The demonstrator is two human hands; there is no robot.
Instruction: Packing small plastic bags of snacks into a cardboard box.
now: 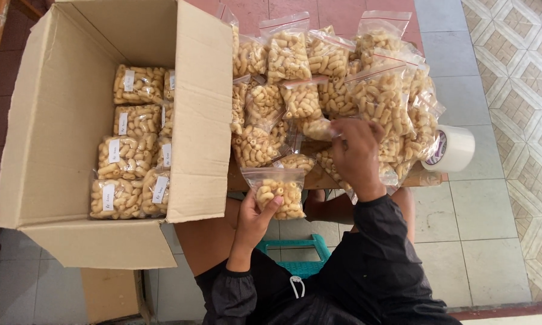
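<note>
Clearly, in the head view, the left hand (254, 219) holds a small clear bag of snacks (278, 191) from below, thumb and fingers (275, 203) pinched on its lower edge, the bag upright just in front of the bench (247, 179) edge. The grip looks light and sits low on the bag, so the filled top could tip away from the fingers and the bag could drop to the tiled floor (476, 229) beneath.

The right hand (356, 157) reaches into the pile of bags (337, 84) on the bench, its fingers curled down among them; from behind the knuckles I cannot tell whether they are closed on a bag or only touching one. The pile is loose and leans past the fingertips toward the bench's near edge, so pulling one bag out could drag its neighbours along and send them over that edge. The plastic is thin, and a sharp tug could also split a seam or crush the brittle pieces inside.

Just right of the right hand's fingers, a roll of tape (453, 148) hangs partly off the bench corner; a shove of the pile could knock it off.

Left of the left hand's fingers stands an open cardboard box (54, 120) with labelled bags (129, 162) packed in rows. Its near flap (202, 120) stands between the hand and the rows, and a bag carried low could catch on it.
</note>
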